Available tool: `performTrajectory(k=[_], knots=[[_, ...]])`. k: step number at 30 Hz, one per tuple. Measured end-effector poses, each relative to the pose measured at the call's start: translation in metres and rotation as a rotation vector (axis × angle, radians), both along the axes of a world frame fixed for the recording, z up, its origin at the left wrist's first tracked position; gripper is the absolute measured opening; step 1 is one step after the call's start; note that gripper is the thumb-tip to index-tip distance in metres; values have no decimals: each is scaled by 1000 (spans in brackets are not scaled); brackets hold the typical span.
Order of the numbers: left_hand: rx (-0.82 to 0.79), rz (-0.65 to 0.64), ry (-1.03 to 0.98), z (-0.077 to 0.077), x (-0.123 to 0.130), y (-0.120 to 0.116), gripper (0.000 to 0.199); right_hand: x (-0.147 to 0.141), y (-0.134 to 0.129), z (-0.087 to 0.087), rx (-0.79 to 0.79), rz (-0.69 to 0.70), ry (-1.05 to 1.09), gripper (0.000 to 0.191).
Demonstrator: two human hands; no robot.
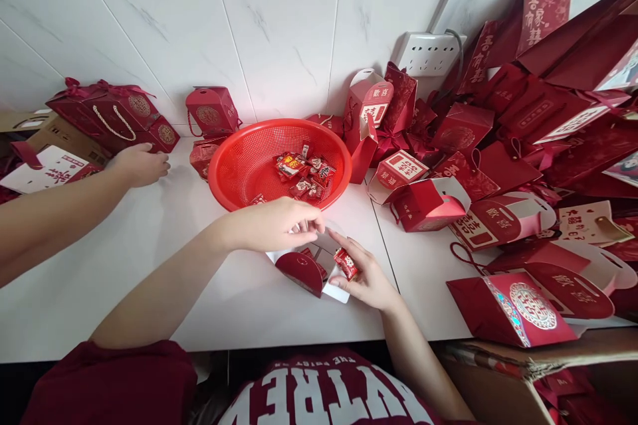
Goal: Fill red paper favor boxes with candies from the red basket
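An opened red gift box (304, 273) with a white inside lies before me on the table, several red-wrapped pieces partly showing in it. My left hand (276, 222) hovers over its far side, palm down, fingers loosely bent and apart, with nothing visible in them. At the box's right side, my right hand (369, 275) holds a red-wrapped candy (346, 264) between thumb and fingers, close to a white flap. Just behind my left hand stands a red plastic basket (229, 166), which contains several wrapped candies (299, 172); the wrist hides part of its rim.
Another person's hand (142, 165) rests on the white table (199, 312) at left, near red gift boxes (107, 116). Many red boxes and bags (463, 172) crowd the right side. A power strip (431, 53) is against the tiled wall. A cardboard box (498, 378) stands below, right.
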State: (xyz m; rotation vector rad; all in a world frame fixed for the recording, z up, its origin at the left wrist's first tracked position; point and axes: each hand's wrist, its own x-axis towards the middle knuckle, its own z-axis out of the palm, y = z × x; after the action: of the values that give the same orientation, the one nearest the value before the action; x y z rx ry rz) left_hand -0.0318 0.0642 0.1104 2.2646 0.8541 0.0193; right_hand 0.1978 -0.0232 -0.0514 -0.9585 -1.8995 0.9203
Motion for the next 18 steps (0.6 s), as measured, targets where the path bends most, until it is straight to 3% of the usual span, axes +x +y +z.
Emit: performTrajectory(k=[3,6,10,13,18], knots=[[-40,5,54,-11,-4,-13,26,2,-2,6,-27,-27,-59,53],[1,86,-19,-31,-7,-26,35,4,-5,24,-21,-81,-117,42],[-1,239,-298,-56,-8,-40,24,-3,-3,68,164,-94,-220,31],[11,332,-511,-72,-10,-47,33,-17,6,99,245,-4,-443,24],[307,383,-589,-90,-16,-52,37,-35,23,117,220,17,-710,36]])
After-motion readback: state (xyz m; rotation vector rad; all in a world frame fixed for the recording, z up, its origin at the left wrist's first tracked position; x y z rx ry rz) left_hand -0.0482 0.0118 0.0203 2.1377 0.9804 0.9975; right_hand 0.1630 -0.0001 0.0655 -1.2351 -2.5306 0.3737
